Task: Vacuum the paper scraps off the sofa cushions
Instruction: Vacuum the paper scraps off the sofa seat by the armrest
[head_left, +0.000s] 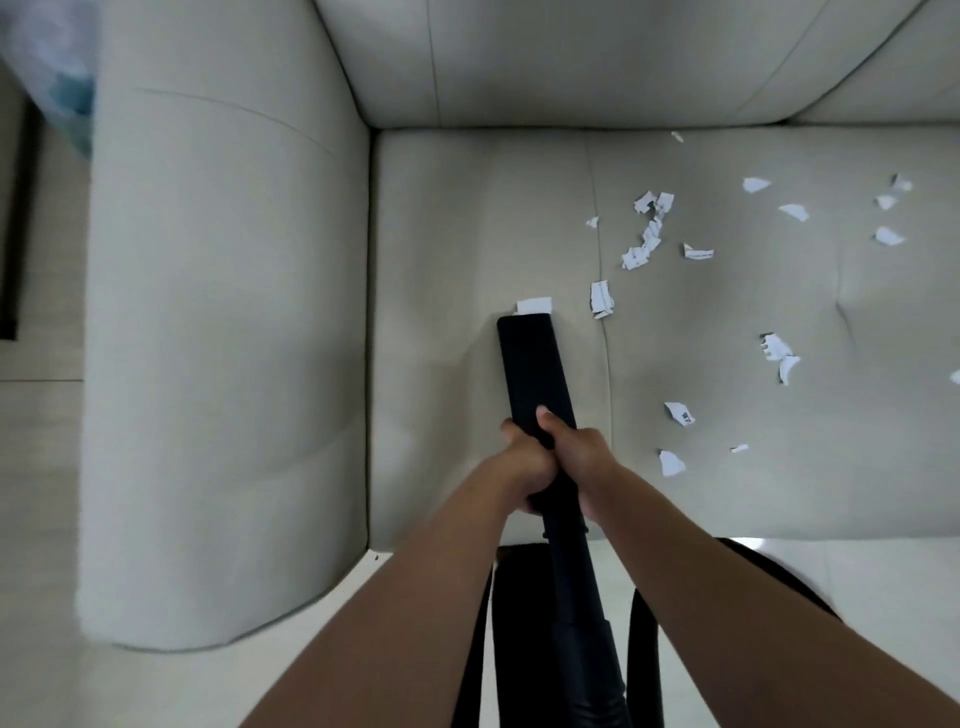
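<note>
Sofa cushions (467, 234): plain pale beige, no pattern;
Paper scraps (644, 244): white, some with dark printed marks;
Vacuum nozzle (530, 364): solid black;
Hose (582, 623): black;
Floor (36, 467): light cream tiles;
Bag (57, 57): whitish with teal patches

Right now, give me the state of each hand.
Left hand: closed around the black vacuum nozzle.
Right hand: closed on the same nozzle, thumb on top.

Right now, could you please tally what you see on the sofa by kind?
Paper scraps: roughly 17, tangled clump counted as 1
Vacuum nozzle: 1
Hands: 2, left hand and right hand
Total: roughly 20
</note>
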